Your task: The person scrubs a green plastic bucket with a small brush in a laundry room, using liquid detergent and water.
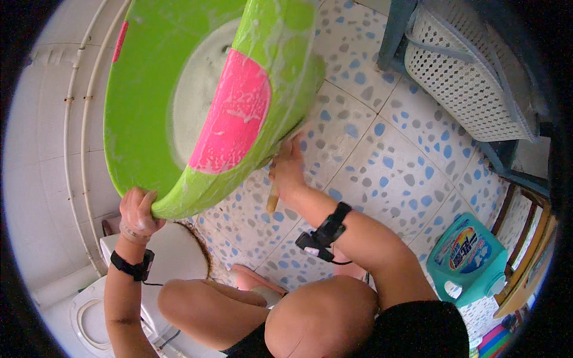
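Note:
A large green plastic tub with pink panels is tilted up on its side in front of me. White suds streak its outer wall, and a pale oval area shows on the inner bottom. At the tub's near end, my left hand grips the rim, with foam on the fingers. My right hand is beside the tub's underside, closed around a tool with a wooden handle. The handle's end sticks out below the hand; the tool's working end is hidden by the tub and hand.
White tiles with blue and grey pebble shapes cover the floor. A white perforated basket stands at upper right. A teal detergent jug is beside a wooden stool. A white toilet is at left, near wall pipes.

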`<state>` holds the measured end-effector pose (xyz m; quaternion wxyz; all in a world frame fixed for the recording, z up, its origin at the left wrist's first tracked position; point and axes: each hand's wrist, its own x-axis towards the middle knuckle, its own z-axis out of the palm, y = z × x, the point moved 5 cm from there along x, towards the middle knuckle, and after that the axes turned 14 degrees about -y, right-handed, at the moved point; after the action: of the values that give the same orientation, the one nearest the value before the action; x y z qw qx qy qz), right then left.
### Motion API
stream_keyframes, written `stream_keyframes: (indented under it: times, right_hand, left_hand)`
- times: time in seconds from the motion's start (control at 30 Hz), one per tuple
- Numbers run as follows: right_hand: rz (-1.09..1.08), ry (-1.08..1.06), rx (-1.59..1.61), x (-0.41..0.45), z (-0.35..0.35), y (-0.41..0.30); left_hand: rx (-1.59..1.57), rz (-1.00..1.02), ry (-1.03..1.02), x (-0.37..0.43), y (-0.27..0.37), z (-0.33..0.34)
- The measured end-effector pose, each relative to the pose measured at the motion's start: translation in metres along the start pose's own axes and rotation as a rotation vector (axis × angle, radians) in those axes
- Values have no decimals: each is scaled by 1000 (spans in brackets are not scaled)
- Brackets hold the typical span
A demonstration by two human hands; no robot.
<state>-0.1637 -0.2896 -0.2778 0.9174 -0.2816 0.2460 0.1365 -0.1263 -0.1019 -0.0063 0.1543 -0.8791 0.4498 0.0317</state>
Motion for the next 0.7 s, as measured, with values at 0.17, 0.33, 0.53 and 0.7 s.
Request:
stream_keyframes:
  times: [0.17, 0.33, 0.53, 0.7]
  right_hand:
    - [-148, -82, -323, -18, 24, -80]
    - [30, 28, -365, 8, -12, -81]
    - [5, -163, -300, -24, 12, -46]
    - [-406, 26, -521, 8, 2, -100]
  left_hand:
    - [-24, 19, 51, 16, 17, -7]
    - [-22, -48, -63, 30, 25, -14]
    - [-66, -3, 68, 41, 33, -19]
    - [-65, -71, 54, 50, 43, -24]
